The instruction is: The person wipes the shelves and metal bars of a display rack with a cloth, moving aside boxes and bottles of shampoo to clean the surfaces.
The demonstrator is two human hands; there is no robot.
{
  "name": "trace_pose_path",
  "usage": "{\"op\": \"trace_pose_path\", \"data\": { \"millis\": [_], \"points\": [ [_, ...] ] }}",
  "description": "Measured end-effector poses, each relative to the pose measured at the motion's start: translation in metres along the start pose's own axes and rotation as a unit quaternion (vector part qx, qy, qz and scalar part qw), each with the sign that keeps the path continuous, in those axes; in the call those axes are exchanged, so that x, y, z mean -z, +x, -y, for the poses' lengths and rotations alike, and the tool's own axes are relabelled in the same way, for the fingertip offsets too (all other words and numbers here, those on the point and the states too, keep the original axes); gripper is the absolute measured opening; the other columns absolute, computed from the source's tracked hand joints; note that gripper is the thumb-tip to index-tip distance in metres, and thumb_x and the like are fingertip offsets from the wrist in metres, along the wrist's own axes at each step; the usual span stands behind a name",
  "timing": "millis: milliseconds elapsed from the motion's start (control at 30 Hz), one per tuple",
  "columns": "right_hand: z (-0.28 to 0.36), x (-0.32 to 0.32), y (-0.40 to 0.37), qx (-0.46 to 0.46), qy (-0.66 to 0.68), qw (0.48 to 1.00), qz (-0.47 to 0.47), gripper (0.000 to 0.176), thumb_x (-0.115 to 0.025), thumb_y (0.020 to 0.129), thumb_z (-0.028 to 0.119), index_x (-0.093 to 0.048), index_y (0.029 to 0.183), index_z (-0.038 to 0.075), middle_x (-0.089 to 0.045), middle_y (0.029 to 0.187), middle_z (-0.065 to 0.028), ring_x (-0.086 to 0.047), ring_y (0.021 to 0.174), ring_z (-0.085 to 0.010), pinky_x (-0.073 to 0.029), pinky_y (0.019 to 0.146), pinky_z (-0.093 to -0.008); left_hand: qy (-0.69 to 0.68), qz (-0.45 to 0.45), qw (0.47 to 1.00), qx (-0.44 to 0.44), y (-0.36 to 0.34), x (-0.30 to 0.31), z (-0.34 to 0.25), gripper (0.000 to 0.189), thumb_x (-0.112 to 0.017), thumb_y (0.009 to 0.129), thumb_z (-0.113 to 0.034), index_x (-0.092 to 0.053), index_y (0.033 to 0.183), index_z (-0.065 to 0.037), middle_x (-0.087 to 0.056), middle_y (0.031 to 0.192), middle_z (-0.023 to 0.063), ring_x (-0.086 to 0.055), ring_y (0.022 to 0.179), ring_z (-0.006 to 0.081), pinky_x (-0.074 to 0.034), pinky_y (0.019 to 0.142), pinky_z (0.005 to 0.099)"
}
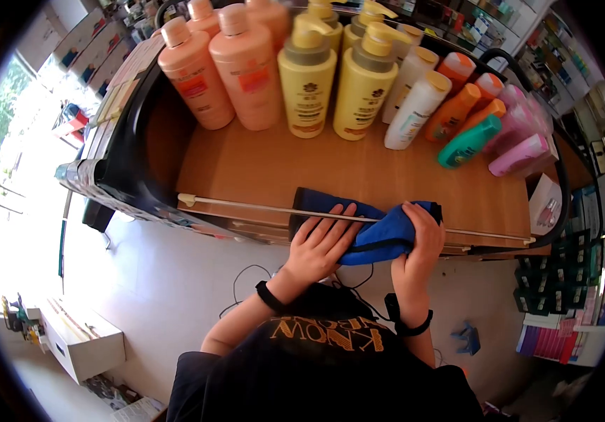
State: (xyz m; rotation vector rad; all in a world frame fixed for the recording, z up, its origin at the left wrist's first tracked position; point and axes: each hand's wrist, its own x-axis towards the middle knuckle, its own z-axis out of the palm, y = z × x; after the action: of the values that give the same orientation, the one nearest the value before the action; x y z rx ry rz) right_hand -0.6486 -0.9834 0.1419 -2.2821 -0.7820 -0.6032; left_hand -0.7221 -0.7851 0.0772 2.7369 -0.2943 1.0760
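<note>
While the left hand (318, 245) lies open and flat, fingers spread, on a blue cloth (381, 235), the right hand (422, 235) is closed around the cloth's bunched end. The cloth sits at the front edge of a wooden shelf (260, 169), at the shelf's 6 o'clock, hanging a little over that edge. A thin white rail (239, 205) runs along the edge and shows across the flat part of the cloth. The cloth's long axis follows the edge from 9 to 3 o'clock, with the flat end pointing to 9 beneath the left hand's fingers and the gathered end pointing to 3 inside the right hand's grip. Toward 12 o'clock a broad band of bare wood separates the cloth from the bottles at the back. There are peach bottles (218, 70) at 11, yellow pump bottles (337, 77) at 12, and a white bottle (415, 109) and orange bottles (454, 109) at 1. A teal bottle (468, 141) and pink bottles (520, 155) lean over at 2. All stand well apart from the cloth. From the cloth toward 9 the rail and edge run bare to the corner, where a black rim (130, 141) bounds the shelf, and toward 3 the rail continues bare to the far end. Below the edge, at 6, is pale floor (161, 281) with a thin cable (242, 278) on it.
</note>
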Motion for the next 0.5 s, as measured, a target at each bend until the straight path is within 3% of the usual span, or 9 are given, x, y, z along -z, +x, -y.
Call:
{"op": "trace_pose_path", "data": {
  "millis": [333,500],
  "points": [
    [0.040,-0.035,0.013,0.055,0.005,0.997,0.051,0.074,-0.054,0.069,-0.008,-0.060,0.141,0.008,-0.066,0.142,-0.0091,-0.059,0.137,-0.0306,-0.029,0.123,-0.0537,0.073,-0.044,0.994,0.065,-0.032,0.030,0.039,0.050,-0.057,0.094,-0.014,-0.070,0.142,-0.014,-0.067,0.153,0.0064,-0.060,0.142,0.0206,-0.038,0.120,0.0394],
    [0.079,-0.065,0.022,0.117,0.020,0.987,0.105,0.080,-0.062,0.068,-0.005,-0.057,0.147,0.007,-0.063,0.145,-0.0103,-0.058,0.137,-0.0296,-0.033,0.120,-0.0513,0.127,-0.058,0.982,0.124,-0.055,0.049,0.065,0.047,-0.057,0.095,-0.016,-0.072,0.139,-0.012,-0.068,0.151,0.0072,-0.061,0.141,0.0220,-0.036,0.121,0.0424]
  ]
}}
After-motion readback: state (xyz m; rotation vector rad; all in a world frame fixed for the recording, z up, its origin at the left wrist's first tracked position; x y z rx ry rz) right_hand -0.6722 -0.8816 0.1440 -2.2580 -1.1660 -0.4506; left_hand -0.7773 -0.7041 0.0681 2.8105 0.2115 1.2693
